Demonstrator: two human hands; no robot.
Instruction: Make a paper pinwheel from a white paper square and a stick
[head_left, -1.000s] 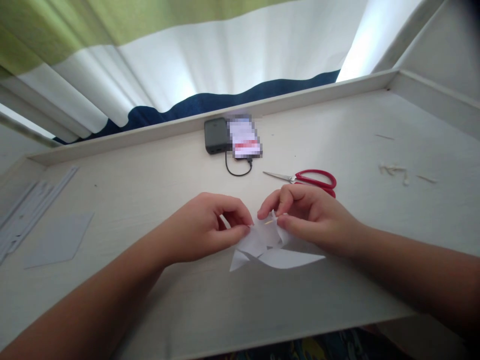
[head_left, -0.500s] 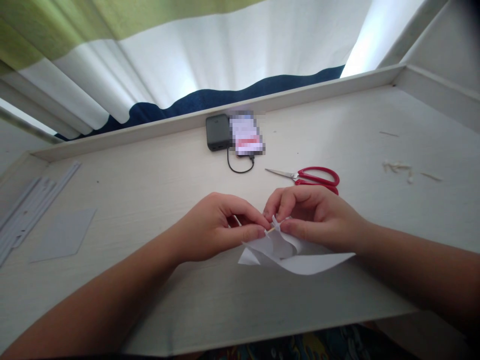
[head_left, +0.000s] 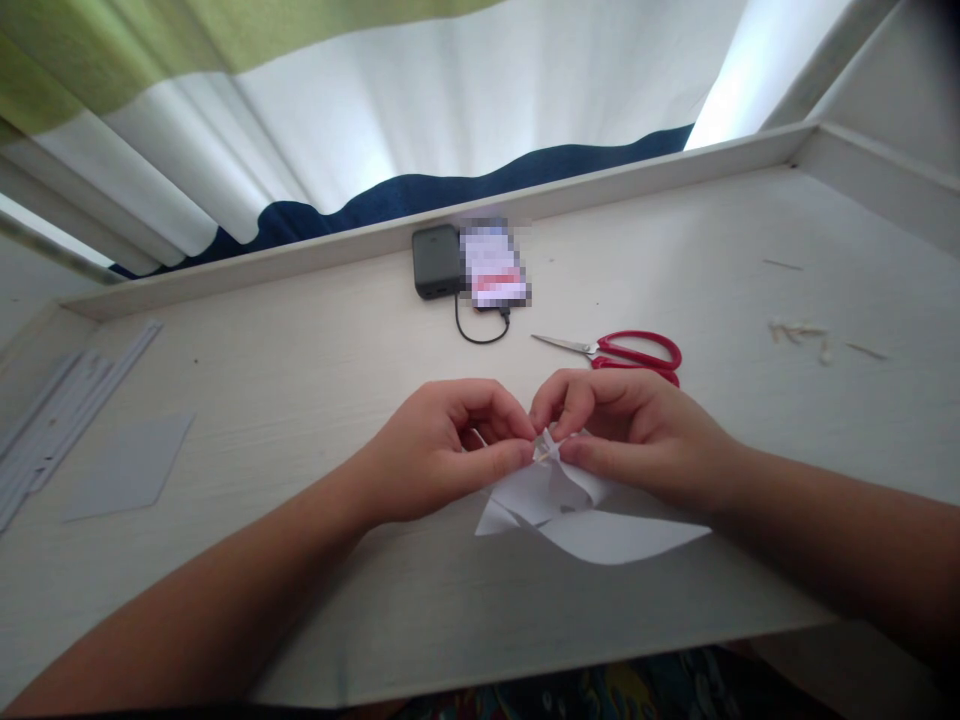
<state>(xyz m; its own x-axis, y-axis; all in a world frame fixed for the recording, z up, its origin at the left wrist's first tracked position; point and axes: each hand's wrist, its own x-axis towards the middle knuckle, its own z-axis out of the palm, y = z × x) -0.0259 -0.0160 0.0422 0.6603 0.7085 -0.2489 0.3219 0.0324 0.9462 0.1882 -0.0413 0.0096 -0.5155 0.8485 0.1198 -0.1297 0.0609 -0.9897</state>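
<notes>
A white paper pinwheel [head_left: 559,490], its points curling toward the middle, hangs between my two hands just above the table. A short, thin pale stick [head_left: 544,456] shows at its centre; its ends are hidden. My left hand [head_left: 442,450] pinches the left side of that centre with thumb and forefinger. On the other side, my right hand [head_left: 630,430] is closed on the gathered paper points, with thumb below and fingers above. Just beyond the right hand lie red-handled scissors [head_left: 637,345], blades pointing left and one handle partly covered by the hand.
A dark power bank [head_left: 436,262] and a blurred phone [head_left: 493,265], joined by a short cable, lie at the back. Paper strips [head_left: 67,410] and a paper square [head_left: 131,465] rest on the left. Several small cotton-tipped bits [head_left: 799,332] are on the right.
The left fingertips have shifted slightly at the centre, covering more of the stick's left end. The paper has dipped a little and its lower flap spreads flatter. The right hand keeps its pinch.
</notes>
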